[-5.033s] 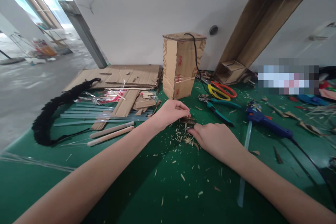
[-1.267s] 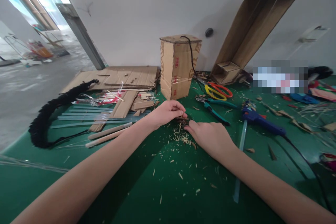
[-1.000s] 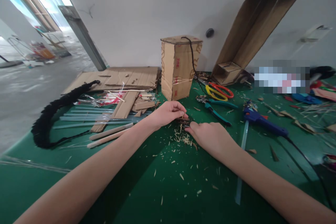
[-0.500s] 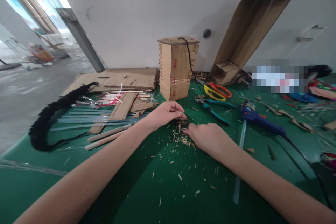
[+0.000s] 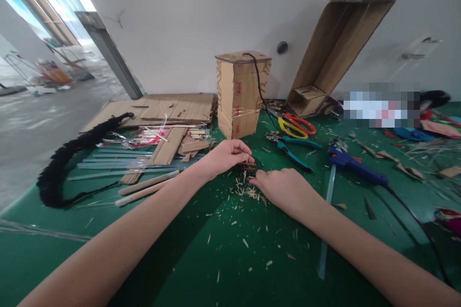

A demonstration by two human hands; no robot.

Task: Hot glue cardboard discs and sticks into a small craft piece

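My left hand (image 5: 232, 156) is closed in a pinch on a thin wooden stick, its pale tip just showing between thumb and forefinger. Under those fingertips lies a small dark brown strip (image 5: 248, 167). My right hand (image 5: 283, 187) is closed close by, knuckles up; a small greyish edge shows at its fingertips, but its kind is too hidden to tell. Between and below both hands is a pile of pale wood shavings (image 5: 248, 190) on the green table (image 5: 194, 268). A cardboard box (image 5: 243, 98) with a black cord (image 5: 258, 74) stands just behind the hands.
Teal-handled pliers (image 5: 293, 146), scissors (image 5: 297, 126) and a blue glue gun (image 5: 356, 168) lie right. Clear glue sticks (image 5: 111, 163), wooden rods (image 5: 144, 189), cardboard strips (image 5: 169, 146) and a black fuzzy strand (image 5: 68, 163) lie left. A tall cardboard piece (image 5: 342, 48) leans on the wall.
The whole view has shifted slightly. Both hands stay in nearly the same place and grip above the shavings.
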